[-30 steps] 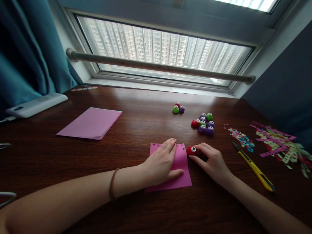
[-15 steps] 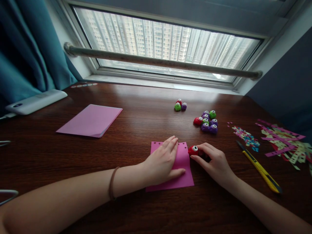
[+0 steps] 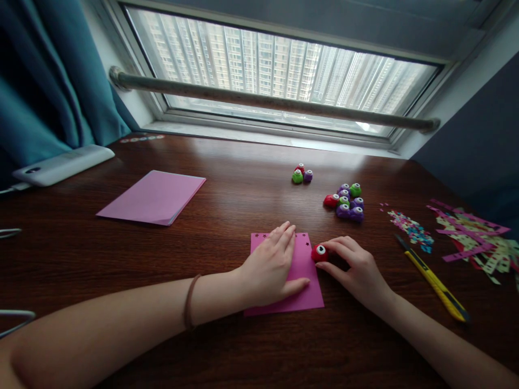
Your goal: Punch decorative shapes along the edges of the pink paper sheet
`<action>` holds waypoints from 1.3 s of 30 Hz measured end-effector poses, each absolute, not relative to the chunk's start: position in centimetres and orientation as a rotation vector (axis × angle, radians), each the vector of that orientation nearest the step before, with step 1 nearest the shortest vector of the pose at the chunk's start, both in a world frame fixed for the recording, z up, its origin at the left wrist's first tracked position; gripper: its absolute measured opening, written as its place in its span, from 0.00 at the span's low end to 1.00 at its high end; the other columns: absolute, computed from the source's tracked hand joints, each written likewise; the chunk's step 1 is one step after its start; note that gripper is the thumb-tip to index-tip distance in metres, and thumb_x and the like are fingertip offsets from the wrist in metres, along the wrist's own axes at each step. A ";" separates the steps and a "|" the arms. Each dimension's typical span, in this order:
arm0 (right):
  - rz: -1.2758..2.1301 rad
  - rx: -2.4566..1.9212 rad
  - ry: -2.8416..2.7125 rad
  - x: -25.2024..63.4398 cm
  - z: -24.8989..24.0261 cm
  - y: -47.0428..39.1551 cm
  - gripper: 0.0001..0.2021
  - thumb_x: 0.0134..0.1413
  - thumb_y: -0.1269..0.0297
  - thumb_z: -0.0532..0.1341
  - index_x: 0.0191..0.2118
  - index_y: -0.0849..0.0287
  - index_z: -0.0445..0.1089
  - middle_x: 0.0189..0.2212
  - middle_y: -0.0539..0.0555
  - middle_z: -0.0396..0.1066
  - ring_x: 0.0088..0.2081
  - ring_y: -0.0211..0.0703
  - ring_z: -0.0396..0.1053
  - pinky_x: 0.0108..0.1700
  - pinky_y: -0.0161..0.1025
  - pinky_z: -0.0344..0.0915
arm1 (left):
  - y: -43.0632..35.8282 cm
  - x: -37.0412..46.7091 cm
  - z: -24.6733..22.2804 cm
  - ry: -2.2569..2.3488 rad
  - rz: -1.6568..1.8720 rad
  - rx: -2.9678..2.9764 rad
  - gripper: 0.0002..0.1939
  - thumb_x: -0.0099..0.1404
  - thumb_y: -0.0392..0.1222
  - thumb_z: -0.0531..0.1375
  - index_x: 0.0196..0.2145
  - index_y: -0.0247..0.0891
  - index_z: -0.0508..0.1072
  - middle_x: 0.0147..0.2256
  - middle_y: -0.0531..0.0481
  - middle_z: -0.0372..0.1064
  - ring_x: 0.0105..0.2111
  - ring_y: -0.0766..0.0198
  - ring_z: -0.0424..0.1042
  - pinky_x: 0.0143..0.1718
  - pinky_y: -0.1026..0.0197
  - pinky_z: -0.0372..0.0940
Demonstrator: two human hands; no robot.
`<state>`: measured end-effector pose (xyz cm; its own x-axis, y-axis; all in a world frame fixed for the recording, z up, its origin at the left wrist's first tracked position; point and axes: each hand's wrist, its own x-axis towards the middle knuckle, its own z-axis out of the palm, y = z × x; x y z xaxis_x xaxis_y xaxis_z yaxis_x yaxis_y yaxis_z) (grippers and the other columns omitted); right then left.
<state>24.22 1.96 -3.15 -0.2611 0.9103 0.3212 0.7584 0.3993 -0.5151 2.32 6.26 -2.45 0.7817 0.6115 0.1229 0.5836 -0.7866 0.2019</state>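
Under my left hand (image 3: pixel 271 266) lies a pink sheet of paper (image 3: pixel 305 294), pressed to the table with the fingers stretched out and the thumb apart. Small star-shaped holes run along the sheet's top edge, and one shows near its right edge; my hand covers part of the row. A red craft punch (image 3: pixel 319 254) with a white button sits at the sheet's right edge. My right hand (image 3: pixel 357 268) grips it between thumb and fingers. Whether the paper is inside the punch's slot, I cannot tell.
More craft punches (image 3: pixel 344 202) in red, green and purple cluster behind my right hand, with a smaller group (image 3: pixel 300 174) farther back. A yellow utility knife (image 3: pixel 436 283), paper confetti (image 3: pixel 411 229) and paper strips (image 3: pixel 478 240) lie right. Stacked pink paper (image 3: pixel 152 198) lies left.
The red punch has turned and shifted slightly towards me along the sheet's right edge, with my right hand still on it. My left hand stays flat on the paper.
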 end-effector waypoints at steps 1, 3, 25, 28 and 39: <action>0.352 -1.419 -2.088 24.2 -3.1 1.9 0.12 0.51 0.62 0.62 0.43 0.57 0.67 0.37 0.53 0.65 0.40 0.41 0.62 0.44 0.39 0.63 | 6.2 2.3 -2.5 0.958 0.274 2.815 0.44 0.60 0.63 0.50 0.58 0.19 0.52 0.59 0.30 0.46 0.61 0.45 0.41 0.60 0.50 0.43; 0.380 -1.420 -2.101 24.1 -2.9 1.8 0.13 0.53 0.62 0.60 0.46 0.55 0.67 0.39 0.54 0.64 0.41 0.41 0.62 0.43 0.39 0.63 | 6.2 2.3 -2.5 0.970 0.282 2.808 0.43 0.60 0.63 0.49 0.58 0.20 0.52 0.60 0.31 0.46 0.61 0.45 0.41 0.60 0.50 0.43; 0.355 -1.365 -2.139 23.3 -2.9 2.2 0.14 0.58 0.65 0.55 0.49 0.55 0.66 0.40 0.56 0.64 0.42 0.42 0.64 0.43 0.40 0.66 | 6.3 2.4 -2.5 0.970 0.305 2.773 0.43 0.59 0.63 0.51 0.58 0.21 0.53 0.60 0.30 0.45 0.61 0.46 0.43 0.60 0.50 0.43; 0.366 -1.366 -2.140 23.3 -2.9 2.1 0.14 0.58 0.65 0.54 0.50 0.55 0.66 0.40 0.56 0.64 0.42 0.42 0.64 0.43 0.40 0.66 | 6.3 2.4 -2.6 0.971 0.308 2.778 0.43 0.59 0.63 0.51 0.58 0.21 0.53 0.60 0.30 0.46 0.61 0.45 0.42 0.60 0.50 0.43; 0.283 -1.360 -2.161 23.0 -2.6 1.6 0.20 0.55 0.65 0.57 0.54 0.57 0.60 0.43 0.57 0.61 0.45 0.44 0.61 0.47 0.42 0.64 | 6.1 2.3 -2.1 0.941 0.437 2.856 0.43 0.59 0.62 0.52 0.61 0.28 0.45 0.62 0.36 0.41 0.62 0.47 0.35 0.61 0.46 0.38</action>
